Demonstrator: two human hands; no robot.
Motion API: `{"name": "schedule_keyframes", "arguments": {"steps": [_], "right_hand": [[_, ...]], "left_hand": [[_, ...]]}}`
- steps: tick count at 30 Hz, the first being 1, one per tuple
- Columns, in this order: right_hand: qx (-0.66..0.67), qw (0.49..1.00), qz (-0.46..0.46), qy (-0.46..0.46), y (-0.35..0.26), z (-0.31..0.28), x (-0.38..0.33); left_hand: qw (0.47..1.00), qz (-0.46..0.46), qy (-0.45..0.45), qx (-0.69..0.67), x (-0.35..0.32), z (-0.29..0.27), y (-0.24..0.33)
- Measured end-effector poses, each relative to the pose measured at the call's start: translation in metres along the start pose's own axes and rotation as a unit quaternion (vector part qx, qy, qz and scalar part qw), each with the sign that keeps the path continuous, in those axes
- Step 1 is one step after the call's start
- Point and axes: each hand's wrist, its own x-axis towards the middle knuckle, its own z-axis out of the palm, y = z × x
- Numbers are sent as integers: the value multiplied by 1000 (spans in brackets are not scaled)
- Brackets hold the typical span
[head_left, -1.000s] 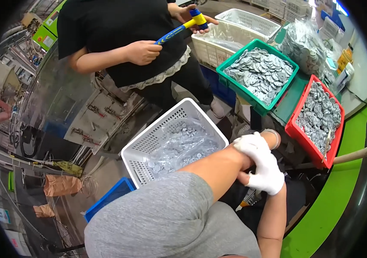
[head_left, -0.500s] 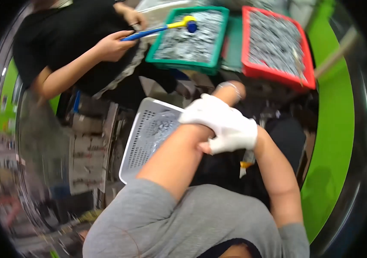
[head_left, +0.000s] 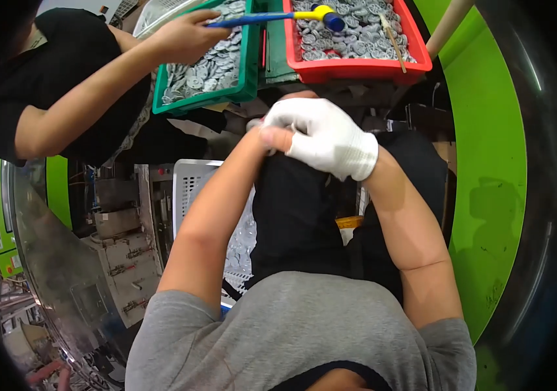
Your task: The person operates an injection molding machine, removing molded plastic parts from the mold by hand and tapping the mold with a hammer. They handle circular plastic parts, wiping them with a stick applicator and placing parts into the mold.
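Note:
My right hand [head_left: 334,140] wears a white fabric glove that leaves the thumb tip bare. It is closed around my left wrist [head_left: 266,138], with the thumb lying on the near side. My left hand [head_left: 299,96] is mostly hidden behind the glove, so its fingers do not show. Both hands are above my lap, over dark trousers. Beyond them stand a green crate [head_left: 249,79] and a red crate [head_left: 356,69], both filled with small grey round metal-looking parts.
At far left a person in black holds a mallet [head_left: 272,18] with a blue handle and yellow head, reaching over the crates. A white perforated basket [head_left: 186,186] with clear plastic stands left of my legs. A green panel [head_left: 487,163] rises at right. A wooden stick [head_left: 392,42] lies in the red crate.
My right hand has slid from my left forearm to the wrist. Both hands now appear farther left. The crates have shifted left and up in view, and the mallet is now over the red crate.

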Motion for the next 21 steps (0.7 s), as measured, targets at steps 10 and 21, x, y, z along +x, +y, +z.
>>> {"name": "schedule_keyframes", "arguments": {"steps": [10,21], "right_hand": [[-427,900,47,-71,43,22,-18],[-332,918,145,-159,42,31,-1]], "left_hand": [[951,-12,247,188,-19,-46,-186],[963,16,243,115,-19,-32,-253]]}}
